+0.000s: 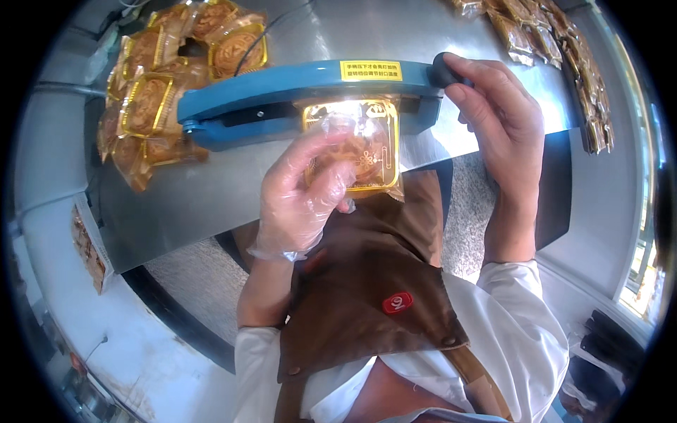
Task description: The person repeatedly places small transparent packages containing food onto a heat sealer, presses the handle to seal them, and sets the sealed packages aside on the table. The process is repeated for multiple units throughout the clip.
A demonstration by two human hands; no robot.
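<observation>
My left hand [303,187], in a clear plastic glove, grips a mooncake pack [370,158]: a clear printed bag around a round mooncake in a gold-edged tray. The pack's far edge lies at the jaw of a blue bag sealer [282,79], which stretches across the metal table. My bare right hand [497,106] has its fingers closed round the black knob [443,69] at the right end of the sealer's arm. A gap shows between arm and base at the left of the pack. The bag's edge inside the jaw is hard to make out.
Several packed mooncakes [151,102] are heaped at the left behind the sealer, with a thin black cable [264,32] beside them. More brown packs [525,35] lie in rows at the far right. The metal table's near edge [190,236] runs in front of me.
</observation>
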